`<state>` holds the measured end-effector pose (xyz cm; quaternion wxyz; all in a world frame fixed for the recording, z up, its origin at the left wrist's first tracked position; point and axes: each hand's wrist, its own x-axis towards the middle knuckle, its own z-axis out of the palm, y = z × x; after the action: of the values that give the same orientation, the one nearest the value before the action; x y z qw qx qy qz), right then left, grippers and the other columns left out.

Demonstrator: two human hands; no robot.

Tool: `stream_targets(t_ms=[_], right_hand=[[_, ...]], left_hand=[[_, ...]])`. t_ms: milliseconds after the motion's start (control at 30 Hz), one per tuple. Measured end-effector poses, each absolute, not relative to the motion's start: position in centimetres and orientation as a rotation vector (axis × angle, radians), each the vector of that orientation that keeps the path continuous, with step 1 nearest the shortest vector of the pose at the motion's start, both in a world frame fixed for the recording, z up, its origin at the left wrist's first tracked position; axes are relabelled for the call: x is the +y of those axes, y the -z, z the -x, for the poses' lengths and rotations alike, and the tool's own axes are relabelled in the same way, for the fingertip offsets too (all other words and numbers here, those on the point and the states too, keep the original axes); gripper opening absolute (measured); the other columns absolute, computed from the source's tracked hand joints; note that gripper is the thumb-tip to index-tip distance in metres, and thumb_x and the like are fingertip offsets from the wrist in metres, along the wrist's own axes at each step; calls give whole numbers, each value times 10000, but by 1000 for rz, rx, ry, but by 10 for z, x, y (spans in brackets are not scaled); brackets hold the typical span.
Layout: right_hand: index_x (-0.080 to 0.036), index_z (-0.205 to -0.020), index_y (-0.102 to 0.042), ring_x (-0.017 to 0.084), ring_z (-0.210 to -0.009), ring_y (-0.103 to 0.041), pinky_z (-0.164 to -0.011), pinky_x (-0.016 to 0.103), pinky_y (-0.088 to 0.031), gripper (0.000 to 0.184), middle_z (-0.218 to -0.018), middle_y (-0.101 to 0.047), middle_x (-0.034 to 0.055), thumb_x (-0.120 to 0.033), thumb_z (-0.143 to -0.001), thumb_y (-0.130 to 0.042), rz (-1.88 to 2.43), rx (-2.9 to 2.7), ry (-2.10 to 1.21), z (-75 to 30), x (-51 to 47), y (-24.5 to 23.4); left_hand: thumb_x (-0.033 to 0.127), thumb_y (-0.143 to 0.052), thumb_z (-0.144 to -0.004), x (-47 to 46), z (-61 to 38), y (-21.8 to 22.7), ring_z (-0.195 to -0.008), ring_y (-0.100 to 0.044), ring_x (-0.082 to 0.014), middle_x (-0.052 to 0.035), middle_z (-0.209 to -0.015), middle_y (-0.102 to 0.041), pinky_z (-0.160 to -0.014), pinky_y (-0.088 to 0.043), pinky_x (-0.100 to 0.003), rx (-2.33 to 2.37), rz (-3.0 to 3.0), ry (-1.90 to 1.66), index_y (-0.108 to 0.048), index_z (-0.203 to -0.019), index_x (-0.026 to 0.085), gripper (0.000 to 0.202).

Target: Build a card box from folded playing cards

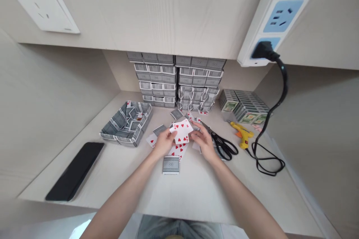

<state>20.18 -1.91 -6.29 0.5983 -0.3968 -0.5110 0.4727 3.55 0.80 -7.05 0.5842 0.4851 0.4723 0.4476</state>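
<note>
Pinched between thumb and fingers of my left hand (pixel 165 142) is a playing card (pixel 182 130), a four of hearts, face up. My right hand (pixel 204 142) is at the card's right edge, its thumb and fingers apart; whether the fingertips touch the card is unclear. Under my hands lie loose playing cards (pixel 177 151), some face up with red hearts, some showing grey backs. A small folded block of cards (pixel 171 165) with a grey patterned back sits nearest me. Black-handled scissors (pixel 224 145) lie just right of my right hand.
A box built of cards (pixel 126 125) stands left, holding card pieces. Stacked card boxes (pixel 176 80) rise at the back, beside packed decks (pixel 244 104). A yellow glue gun (pixel 241 133) with a looping black cord lies right, a black phone (pixel 75 171) left. A power strip (pixel 276 22) hangs above.
</note>
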Motion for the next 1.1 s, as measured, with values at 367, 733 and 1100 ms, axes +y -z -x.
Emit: stream_targets(t_ms=[367,733,1100], right_hand=[[-177,-691,-597,157,-524,-600,-563,311,-515,292,-618,-660,6,-406,-565,-728,1097,-1003,-1303,-197,-12,75],[-176,-592,-571,138,-470,-559,-444,261,-493,325,-538,-609,-11,-491,-644,-634,1172,-1036,-1245,-198,-10,78],[-176,-714,-606,168,-495,-614,-462,291,-527,341,-613,-673,5,-422,-522,-744,1122,-999,-1389,-197,-11,75]], left_hand=[[329,-628,-673,6,-34,66,-635,-621,-161,-50,-785,-662,-478,-529,-263,1096,-1184,-932,-582,-875,116,297],[365,-666,-630,7,-33,62,-680,-647,-182,-50,-773,-695,-587,-520,-280,1012,-1069,-919,-617,-893,123,361],[387,-704,-574,11,-31,68,-746,-655,-214,-68,-791,-700,-625,-526,-306,1032,-1048,-915,-621,-897,117,428]])
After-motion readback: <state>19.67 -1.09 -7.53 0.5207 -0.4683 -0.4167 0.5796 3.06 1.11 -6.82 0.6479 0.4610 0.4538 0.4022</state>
